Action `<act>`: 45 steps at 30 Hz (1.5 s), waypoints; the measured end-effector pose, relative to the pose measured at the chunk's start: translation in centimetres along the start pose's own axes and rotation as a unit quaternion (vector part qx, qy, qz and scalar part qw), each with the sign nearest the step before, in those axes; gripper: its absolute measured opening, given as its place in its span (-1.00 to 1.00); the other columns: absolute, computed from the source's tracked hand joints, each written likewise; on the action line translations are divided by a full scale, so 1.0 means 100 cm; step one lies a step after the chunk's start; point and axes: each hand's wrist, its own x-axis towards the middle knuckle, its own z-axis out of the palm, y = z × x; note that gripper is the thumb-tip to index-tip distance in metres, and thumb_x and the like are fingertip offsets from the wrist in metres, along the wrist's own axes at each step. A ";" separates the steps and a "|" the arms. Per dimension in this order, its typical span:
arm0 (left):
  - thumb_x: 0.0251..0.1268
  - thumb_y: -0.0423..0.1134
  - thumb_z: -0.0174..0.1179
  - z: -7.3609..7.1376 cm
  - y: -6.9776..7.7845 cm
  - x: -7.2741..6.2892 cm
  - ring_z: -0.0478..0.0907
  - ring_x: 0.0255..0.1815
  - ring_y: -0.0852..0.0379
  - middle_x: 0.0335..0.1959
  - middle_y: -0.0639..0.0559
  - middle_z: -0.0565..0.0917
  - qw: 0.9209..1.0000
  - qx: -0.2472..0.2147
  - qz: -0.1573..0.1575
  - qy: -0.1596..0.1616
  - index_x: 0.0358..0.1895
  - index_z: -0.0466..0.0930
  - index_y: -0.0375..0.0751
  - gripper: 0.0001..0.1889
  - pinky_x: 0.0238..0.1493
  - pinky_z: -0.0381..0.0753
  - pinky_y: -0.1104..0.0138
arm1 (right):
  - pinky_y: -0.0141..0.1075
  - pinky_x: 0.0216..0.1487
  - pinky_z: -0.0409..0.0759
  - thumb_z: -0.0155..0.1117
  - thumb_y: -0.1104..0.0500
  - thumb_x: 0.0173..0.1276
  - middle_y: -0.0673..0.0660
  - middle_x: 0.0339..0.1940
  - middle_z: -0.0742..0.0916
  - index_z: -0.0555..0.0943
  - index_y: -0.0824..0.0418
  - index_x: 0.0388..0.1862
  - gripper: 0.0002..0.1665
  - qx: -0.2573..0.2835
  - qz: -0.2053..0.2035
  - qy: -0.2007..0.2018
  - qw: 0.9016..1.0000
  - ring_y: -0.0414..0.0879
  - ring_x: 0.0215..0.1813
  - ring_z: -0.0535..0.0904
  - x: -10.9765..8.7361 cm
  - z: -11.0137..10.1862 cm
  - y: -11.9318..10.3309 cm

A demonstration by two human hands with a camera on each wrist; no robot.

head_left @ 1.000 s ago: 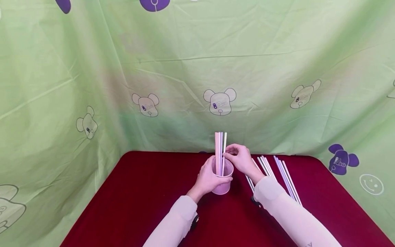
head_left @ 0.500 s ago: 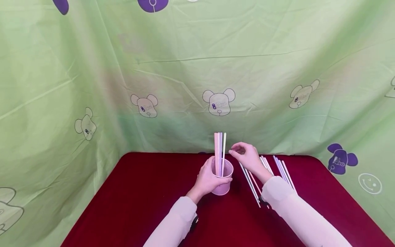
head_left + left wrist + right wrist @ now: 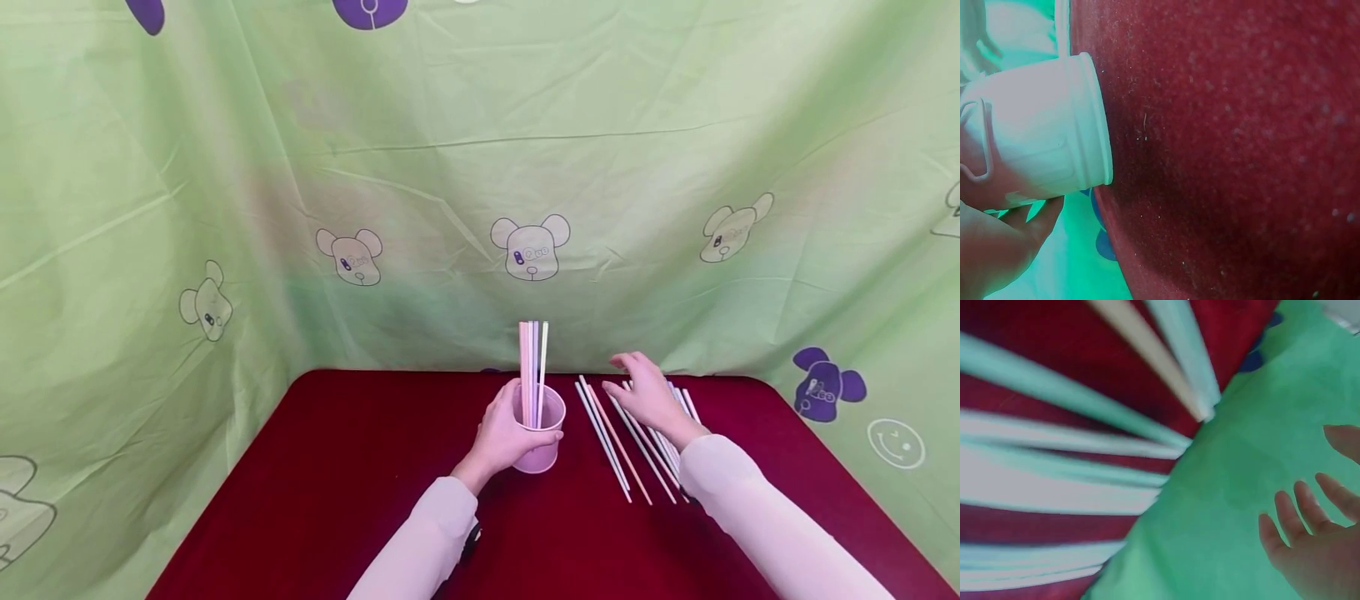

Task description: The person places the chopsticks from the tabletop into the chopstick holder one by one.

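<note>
— What is gripped by the left hand point(image 3: 498, 428)?
— The pink cup point(image 3: 538, 457); standing sticks point(image 3: 525, 371) are contained in it, above the hand.
— And by the right hand point(image 3: 651, 397)?
— Nothing; its fingers point(image 3: 1312, 509) are parted, and loose sticks point(image 3: 620, 444) are spread below it on the bench point(image 3: 360, 492).

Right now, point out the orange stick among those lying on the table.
The orange stick, third from left in the head view; its warm colour stands out from the pale sticks beside it.
</note>
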 end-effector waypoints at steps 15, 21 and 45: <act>-0.23 0.08 0.67 -0.001 0.001 0.000 0.56 0.06 0.20 0.07 0.23 0.57 1.000 0.004 -0.014 -0.001 0.32 0.41 0.21 -0.09 0.06 0.56 0.18 | 0.32 0.13 0.42 0.35 0.25 0.33 0.57 0.12 0.53 0.50 0.53 0.18 -0.47 -0.090 0.049 -0.048 0.994 0.52 0.14 0.47 -0.034 -0.031 0.078; -0.24 0.10 0.68 -0.001 0.003 -0.001 0.55 0.06 0.20 0.07 0.22 0.57 1.000 0.007 -0.014 -0.002 0.34 0.40 0.17 -0.07 0.06 0.56 0.18 | 0.30 0.00 0.47 0.35 0.31 0.24 0.59 0.02 0.54 0.50 0.55 0.13 -0.49 -0.112 0.058 -0.053 0.991 0.49 0.01 0.52 -0.047 -0.036 0.098; -0.23 0.08 0.68 0.001 -0.001 0.001 0.56 0.05 0.21 0.06 0.24 0.57 1.000 0.000 -0.010 0.003 0.32 0.41 0.20 -0.09 0.04 0.56 0.17 | 0.17 -0.07 0.57 0.33 0.32 0.17 0.30 -0.41 0.75 0.54 0.65 -0.17 -0.62 -0.093 0.128 -0.078 0.984 0.30 -0.22 0.67 -0.064 -0.049 0.133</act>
